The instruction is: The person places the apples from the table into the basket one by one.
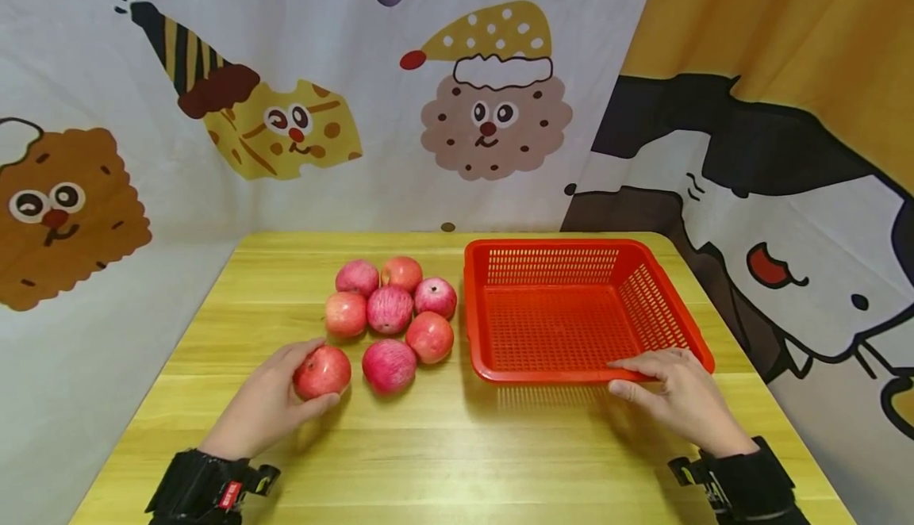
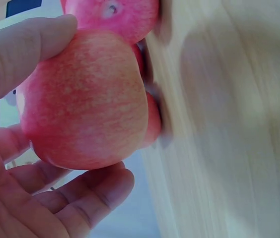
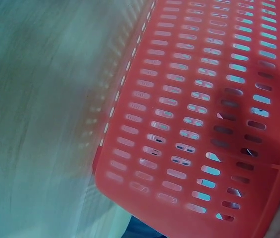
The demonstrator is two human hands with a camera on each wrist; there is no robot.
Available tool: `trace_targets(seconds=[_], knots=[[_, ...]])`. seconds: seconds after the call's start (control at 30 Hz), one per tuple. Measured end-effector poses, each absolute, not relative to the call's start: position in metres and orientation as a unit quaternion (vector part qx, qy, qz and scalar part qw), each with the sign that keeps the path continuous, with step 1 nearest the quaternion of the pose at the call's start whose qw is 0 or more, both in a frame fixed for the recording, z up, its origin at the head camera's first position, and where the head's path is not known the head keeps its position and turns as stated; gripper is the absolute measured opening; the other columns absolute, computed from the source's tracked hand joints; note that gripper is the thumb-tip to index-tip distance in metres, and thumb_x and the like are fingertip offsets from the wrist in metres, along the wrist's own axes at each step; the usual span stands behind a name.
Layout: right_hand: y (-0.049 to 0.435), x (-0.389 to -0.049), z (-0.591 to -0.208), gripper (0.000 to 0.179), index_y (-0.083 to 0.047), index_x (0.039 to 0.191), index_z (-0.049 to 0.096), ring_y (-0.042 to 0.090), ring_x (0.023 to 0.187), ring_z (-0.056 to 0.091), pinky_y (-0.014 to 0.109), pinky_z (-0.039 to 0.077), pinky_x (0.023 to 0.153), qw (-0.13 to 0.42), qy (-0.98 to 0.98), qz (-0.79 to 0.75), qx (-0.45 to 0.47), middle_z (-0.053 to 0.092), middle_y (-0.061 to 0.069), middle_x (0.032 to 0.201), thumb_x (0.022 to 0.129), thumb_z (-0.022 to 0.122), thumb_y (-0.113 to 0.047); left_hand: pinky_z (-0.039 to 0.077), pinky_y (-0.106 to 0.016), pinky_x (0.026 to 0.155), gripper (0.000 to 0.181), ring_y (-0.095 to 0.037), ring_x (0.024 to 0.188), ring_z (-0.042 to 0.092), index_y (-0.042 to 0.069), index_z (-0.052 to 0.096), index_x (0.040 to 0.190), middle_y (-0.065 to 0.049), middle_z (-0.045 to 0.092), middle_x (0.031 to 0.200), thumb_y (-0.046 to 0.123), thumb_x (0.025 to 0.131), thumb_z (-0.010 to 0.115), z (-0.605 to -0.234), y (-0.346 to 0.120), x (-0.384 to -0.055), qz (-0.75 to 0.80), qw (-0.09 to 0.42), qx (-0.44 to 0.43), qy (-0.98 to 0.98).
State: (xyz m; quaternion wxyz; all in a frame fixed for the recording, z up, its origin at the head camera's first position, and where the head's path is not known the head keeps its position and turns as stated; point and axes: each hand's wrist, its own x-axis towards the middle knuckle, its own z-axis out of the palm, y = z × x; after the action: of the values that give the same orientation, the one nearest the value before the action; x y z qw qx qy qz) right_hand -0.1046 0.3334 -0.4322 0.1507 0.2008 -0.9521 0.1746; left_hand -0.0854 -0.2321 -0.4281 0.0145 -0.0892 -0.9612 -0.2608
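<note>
In the head view my left hand (image 1: 266,400) holds a red apple (image 1: 323,372) at the near left of the group, its thumb and fingers on opposite sides. The same apple (image 2: 88,99) fills much of the left wrist view; whether it touches the table is unclear. On the right stands a red plastic basket (image 1: 543,376) with slotted walls and nothing inside. My right hand (image 1: 674,398) pinches its front rim near the right corner, fingers over the edge and thumb outside. The basket's slotted wall (image 3: 179,114) fills the right wrist view, with only bits of the hand showing at the edge.
Several other apples (image 1: 389,309) lie close together left of the basket, the nearest one (image 1: 389,366) just right of the held apple. Everything is on a light wooden table (image 1: 457,454). Behind it hangs a curtain (image 1: 321,208) printed with cartoon figures.
</note>
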Motion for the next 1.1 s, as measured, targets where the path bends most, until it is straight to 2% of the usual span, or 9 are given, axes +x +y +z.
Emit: trace_targets(seconds=[0.37,1.1], knots=[[0.334,-0.103,-0.433,0.031,-0.029,0.108,0.086,0.025,0.095,0.072,0.038,0.041,0.086,0.161,-0.950,0.171,0.205,0.084,-0.006,0.100,0.079,0.094,-0.035,0.064,-0.058,0.093,0.081,-0.042,0.123,0.067,0.002,0.055,0.150,-0.023,0.063,0.143,0.033,0.085,0.092,-0.423,-0.231,-0.085,-0.280,0.045,-0.106,-0.953],[0.334,-0.103,-0.435,0.033,-0.029,0.108,0.086,0.023,0.094,0.071,0.035,0.040,0.087,0.176,-0.947,0.170,0.208,0.083,-0.007,0.099,0.077,0.094,-0.035,0.064,-0.058,0.091,0.084,-0.039,0.120,0.070,0.005,0.057,0.149,-0.019,0.067,0.139,0.030,0.079,0.097,-0.416,-0.220,-0.085,-0.281,0.166,-0.153,-0.933]])
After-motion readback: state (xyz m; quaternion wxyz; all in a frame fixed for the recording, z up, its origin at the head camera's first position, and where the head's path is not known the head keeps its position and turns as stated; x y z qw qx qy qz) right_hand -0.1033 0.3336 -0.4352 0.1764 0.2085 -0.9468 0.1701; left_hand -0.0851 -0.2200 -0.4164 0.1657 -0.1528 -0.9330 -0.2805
